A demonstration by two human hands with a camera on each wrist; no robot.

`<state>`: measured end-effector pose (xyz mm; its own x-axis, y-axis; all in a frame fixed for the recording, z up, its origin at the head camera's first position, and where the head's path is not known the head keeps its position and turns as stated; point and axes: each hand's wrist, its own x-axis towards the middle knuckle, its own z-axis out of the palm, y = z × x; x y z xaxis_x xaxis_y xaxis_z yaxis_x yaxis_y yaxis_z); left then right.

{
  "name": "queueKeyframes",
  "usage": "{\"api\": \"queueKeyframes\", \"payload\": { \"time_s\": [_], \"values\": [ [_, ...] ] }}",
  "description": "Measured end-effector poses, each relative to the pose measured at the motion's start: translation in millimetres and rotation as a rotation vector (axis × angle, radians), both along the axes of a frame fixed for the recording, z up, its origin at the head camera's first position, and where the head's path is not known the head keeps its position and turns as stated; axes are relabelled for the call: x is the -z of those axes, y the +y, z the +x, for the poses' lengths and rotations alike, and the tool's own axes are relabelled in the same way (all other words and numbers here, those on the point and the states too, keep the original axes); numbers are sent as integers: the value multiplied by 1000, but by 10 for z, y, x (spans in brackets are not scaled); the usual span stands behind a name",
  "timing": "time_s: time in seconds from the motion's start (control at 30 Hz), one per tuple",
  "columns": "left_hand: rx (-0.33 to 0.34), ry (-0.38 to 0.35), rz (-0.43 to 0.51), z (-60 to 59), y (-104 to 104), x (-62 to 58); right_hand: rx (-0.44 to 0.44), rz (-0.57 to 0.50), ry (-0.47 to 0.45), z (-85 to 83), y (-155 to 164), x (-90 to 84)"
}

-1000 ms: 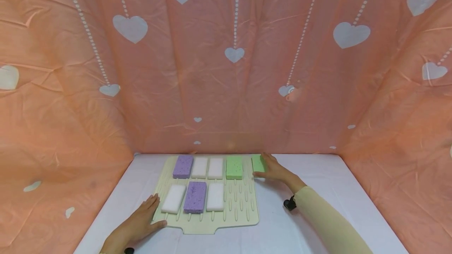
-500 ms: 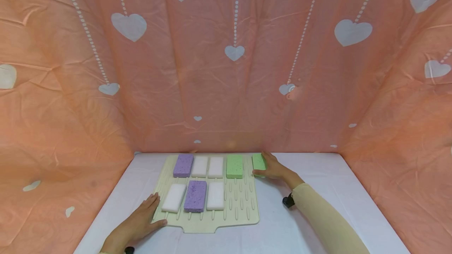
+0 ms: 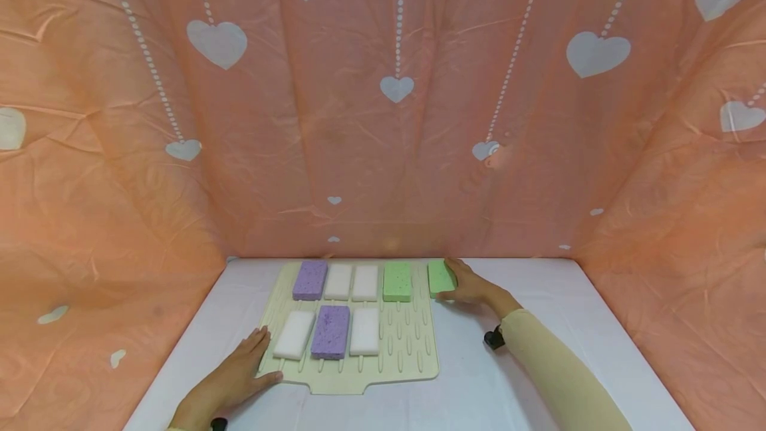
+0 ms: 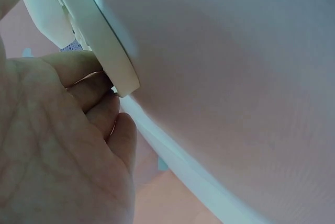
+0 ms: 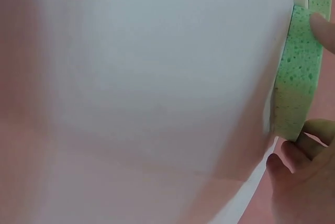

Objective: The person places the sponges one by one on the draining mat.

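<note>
My right hand [image 3: 469, 283] holds a green sponge [image 3: 439, 279] by its far and near ends, at the right edge of a pale drying mat [image 3: 409, 368]. In the right wrist view that green sponge [image 5: 298, 62] sits between thumb and fingers. My left hand [image 3: 236, 368] rests at the mat's near left corner, fingers along the left side and thumb at the front edge. In the left wrist view its fingertips touch the mat's rim [image 4: 107, 51]. On the mat lie a second green sponge [image 3: 397, 281], two purple sponges [image 3: 330, 332] and several white sponges [image 3: 365, 332].
A white-covered table [image 3: 509, 391] carries the mat. Orange-pink cloth [image 3: 383, 171] printed with hearts encloses the back and sides. The mat's ridged front right part [image 3: 409, 338] bears no sponge. A black wrist camera [image 3: 494, 338] sits below my right wrist.
My right hand and the green sponge have shifted slightly to the right. My left hand, the mat and the other sponges have stayed in place.
</note>
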<state>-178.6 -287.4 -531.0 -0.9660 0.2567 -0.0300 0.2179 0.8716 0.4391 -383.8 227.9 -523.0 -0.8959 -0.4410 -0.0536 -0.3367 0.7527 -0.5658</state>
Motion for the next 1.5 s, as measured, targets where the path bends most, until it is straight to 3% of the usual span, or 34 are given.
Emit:
{"api": "queueKeyframes", "payload": {
  "time_s": [0.23, 0.5, 0.6, 0.87, 1.2, 1.37, 1.5],
  "values": [
    [19, 32, 19, -11, -33, 61, 2, -9, 60, 29, 30, 11],
    [0, -30, 12, -14, -10, -1, 37, -25, 97, 80, 61, 32],
    [6, -19, -23, -11, 5, -24, 55, -29, 95, 98, 70, 40],
    [22, 35, 3, 10, -6, 1, 83, -77, 128, 196, 93, 54],
    [5, -30, 7, -11, 1, -25, 76, -98, 171, 362, 38, -4],
    [-1, 4, 33, -22, -38, 73, 57, -98, 177, 458, 5, -36],
    [12, 22, 15, -5, -25, 47, 34, -95, 198, 522, -36, -49]
  ]
}}
